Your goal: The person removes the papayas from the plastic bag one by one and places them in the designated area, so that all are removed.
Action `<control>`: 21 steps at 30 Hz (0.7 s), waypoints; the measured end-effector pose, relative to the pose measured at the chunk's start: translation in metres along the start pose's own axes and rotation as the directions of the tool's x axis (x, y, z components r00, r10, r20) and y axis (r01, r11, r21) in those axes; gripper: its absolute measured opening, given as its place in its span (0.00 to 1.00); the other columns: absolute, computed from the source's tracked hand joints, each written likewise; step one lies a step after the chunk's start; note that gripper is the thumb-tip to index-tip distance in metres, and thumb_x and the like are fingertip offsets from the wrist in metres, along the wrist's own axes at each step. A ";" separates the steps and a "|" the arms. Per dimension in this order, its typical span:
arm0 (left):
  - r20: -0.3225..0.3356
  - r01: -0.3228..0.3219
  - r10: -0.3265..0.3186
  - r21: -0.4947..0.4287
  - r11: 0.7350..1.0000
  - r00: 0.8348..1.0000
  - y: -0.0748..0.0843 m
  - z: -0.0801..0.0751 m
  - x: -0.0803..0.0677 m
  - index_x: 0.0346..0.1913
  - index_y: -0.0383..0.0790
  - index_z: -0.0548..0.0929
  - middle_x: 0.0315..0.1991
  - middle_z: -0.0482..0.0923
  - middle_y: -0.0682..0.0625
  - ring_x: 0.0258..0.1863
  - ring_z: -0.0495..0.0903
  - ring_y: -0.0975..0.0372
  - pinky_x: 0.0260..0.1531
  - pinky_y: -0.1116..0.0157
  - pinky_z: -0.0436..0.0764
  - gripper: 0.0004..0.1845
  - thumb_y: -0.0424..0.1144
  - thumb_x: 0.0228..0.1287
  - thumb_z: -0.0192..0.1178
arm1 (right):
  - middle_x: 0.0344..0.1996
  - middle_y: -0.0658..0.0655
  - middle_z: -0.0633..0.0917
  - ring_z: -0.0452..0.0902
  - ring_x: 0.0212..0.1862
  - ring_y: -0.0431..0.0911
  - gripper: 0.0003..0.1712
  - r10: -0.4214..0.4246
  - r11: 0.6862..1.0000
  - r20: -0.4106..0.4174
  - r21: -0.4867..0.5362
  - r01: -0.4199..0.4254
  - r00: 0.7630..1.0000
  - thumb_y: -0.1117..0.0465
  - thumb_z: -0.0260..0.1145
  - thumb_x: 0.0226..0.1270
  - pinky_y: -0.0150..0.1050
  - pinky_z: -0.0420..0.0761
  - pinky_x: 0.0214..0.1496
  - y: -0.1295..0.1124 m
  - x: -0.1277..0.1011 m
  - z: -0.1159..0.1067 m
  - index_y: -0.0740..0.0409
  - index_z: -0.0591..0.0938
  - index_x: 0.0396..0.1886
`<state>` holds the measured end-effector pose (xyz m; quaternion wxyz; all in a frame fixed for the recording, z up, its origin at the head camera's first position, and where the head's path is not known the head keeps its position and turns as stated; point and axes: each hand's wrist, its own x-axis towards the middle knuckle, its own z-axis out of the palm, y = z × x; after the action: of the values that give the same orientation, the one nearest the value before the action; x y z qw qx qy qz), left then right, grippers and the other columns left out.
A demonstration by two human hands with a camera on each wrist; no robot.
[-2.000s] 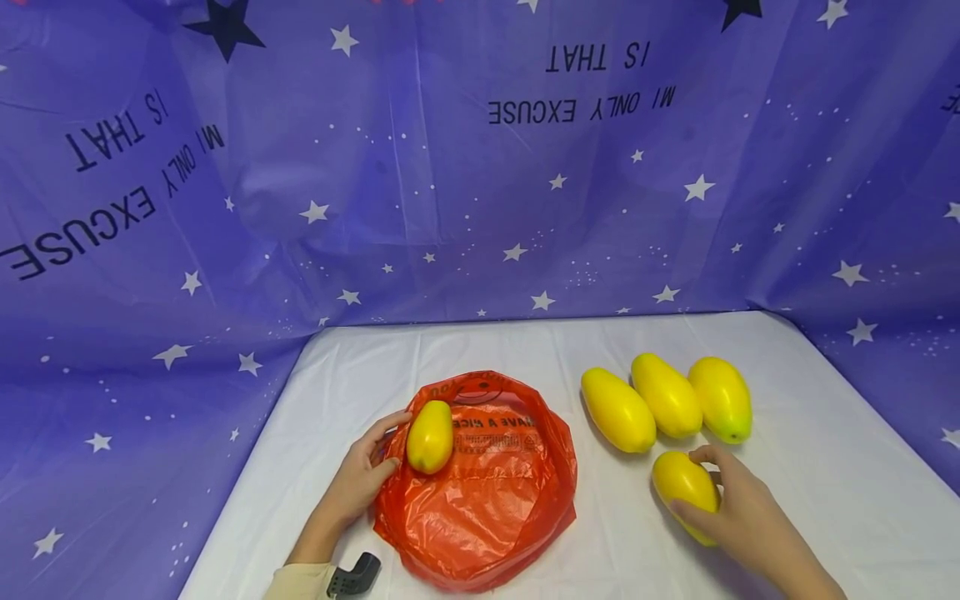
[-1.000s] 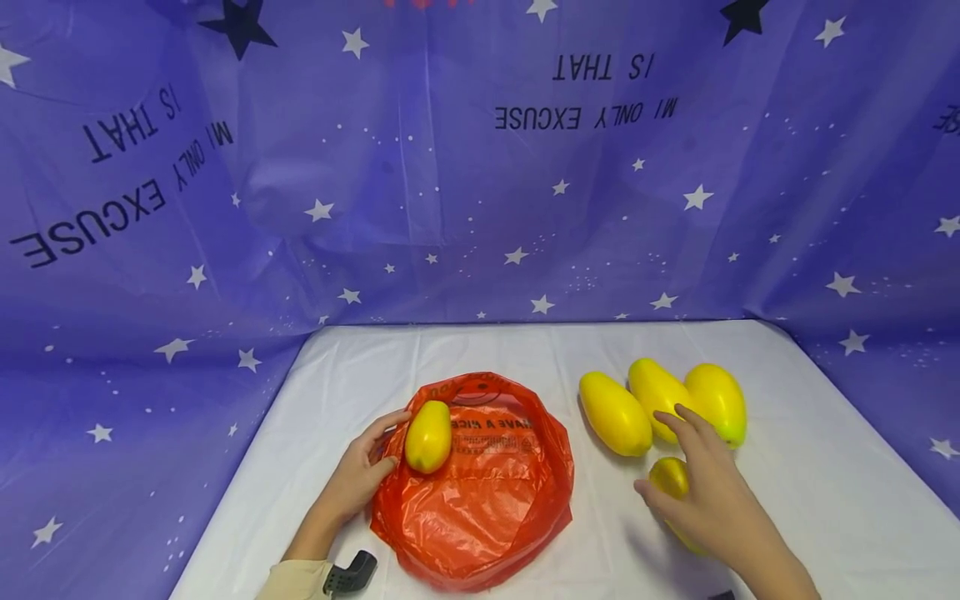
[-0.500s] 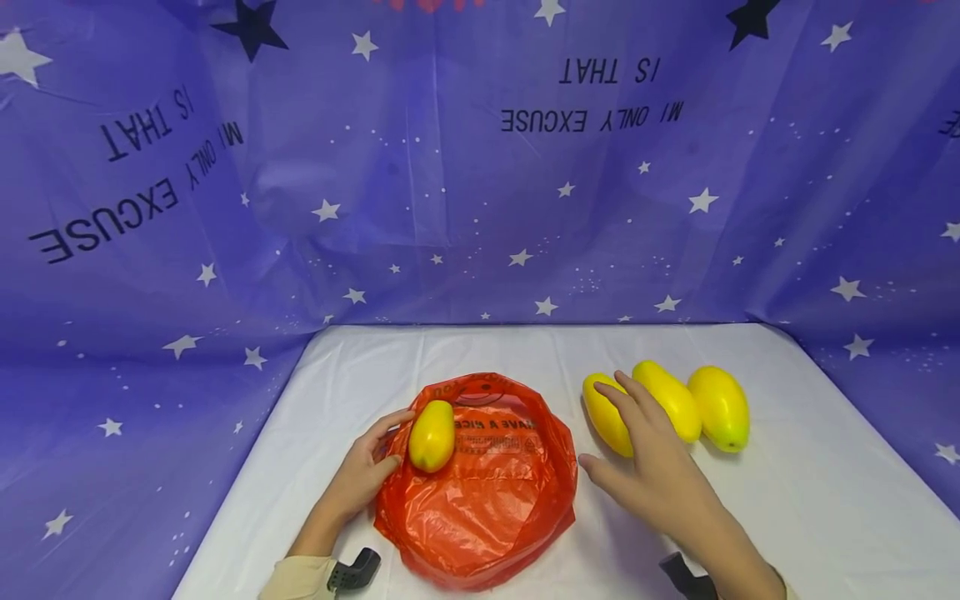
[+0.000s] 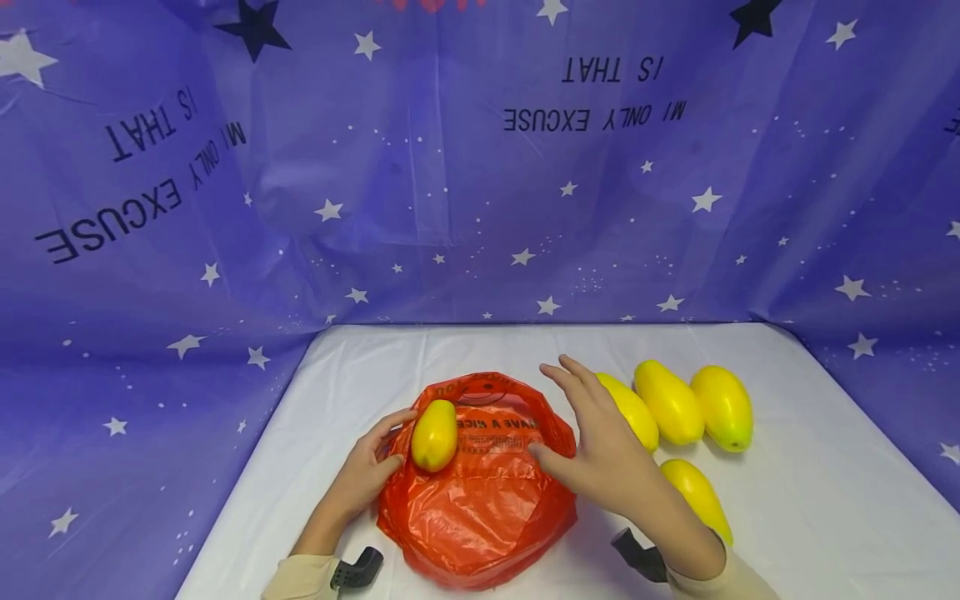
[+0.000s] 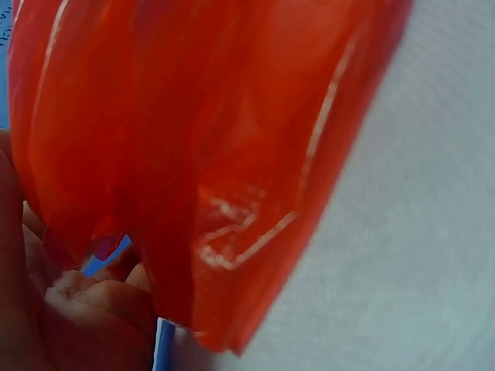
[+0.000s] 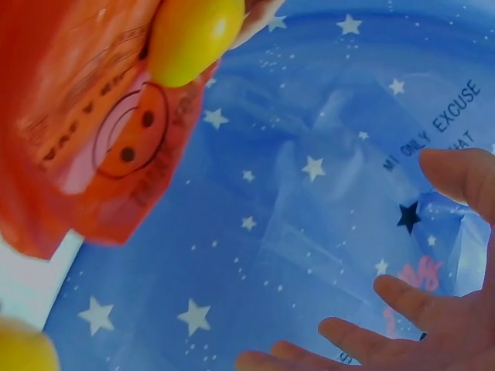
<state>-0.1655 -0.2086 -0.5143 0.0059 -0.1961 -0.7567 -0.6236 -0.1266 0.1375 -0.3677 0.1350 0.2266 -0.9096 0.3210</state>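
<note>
A red plastic bag [image 4: 480, 517] stands on the white table with its mouth spread upward. Inside, against its left wall, sits a yellow mango-like fruit [image 4: 434, 436]. My left hand [image 4: 362, 475] grips the bag's left rim beside that fruit; in the left wrist view the hand [image 5: 93, 317] is partly hidden behind red plastic. Over the bag's right rim hovers my right hand [image 4: 607, 450], its fingers spread and holding nothing. The right wrist view also shows this hand [image 6: 441, 317] with straight, parted fingers.
To the right lie more yellow fruits: one partly behind my right hand [image 4: 633, 412], a second [image 4: 669, 404], a third with a green tip [image 4: 722, 408], and a nearer one [image 4: 697, 498] partly covered by the forearm. A purple star-printed curtain [image 4: 480, 208] closes the back.
My right hand has let go of the nearer fruit, leaving it on the table, and moved left to the bag's right rim. The left hand stays at the bag.
</note>
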 end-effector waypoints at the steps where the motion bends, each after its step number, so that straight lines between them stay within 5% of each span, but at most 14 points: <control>1: 0.002 -0.005 0.005 0.000 1.000 1.000 0.000 0.000 0.000 0.68 0.39 0.69 0.70 0.64 0.44 0.67 0.65 0.50 0.61 0.72 0.67 0.35 0.15 0.56 0.48 | 0.75 0.50 0.55 0.61 0.69 0.54 0.53 -0.007 1.000 0.004 0.007 0.007 1.000 0.46 0.76 0.49 0.61 0.75 0.55 -0.002 0.002 0.001 0.36 0.60 0.74; 21: -0.001 -0.018 0.018 0.008 1.000 1.000 0.001 0.000 0.000 0.68 0.39 0.69 0.70 0.64 0.43 0.67 0.64 0.49 0.62 0.72 0.66 0.36 0.15 0.55 0.48 | 0.70 0.50 0.63 0.66 0.66 0.48 0.45 -0.103 0.989 0.024 0.112 0.099 0.994 0.50 0.75 0.50 0.50 0.72 0.63 -0.029 0.042 0.036 0.48 0.67 0.69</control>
<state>-0.1650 -0.2087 -0.5131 0.0125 -0.2025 -0.7576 -0.6204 -0.1520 0.0808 -0.3631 0.1249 0.2843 -0.8796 0.3604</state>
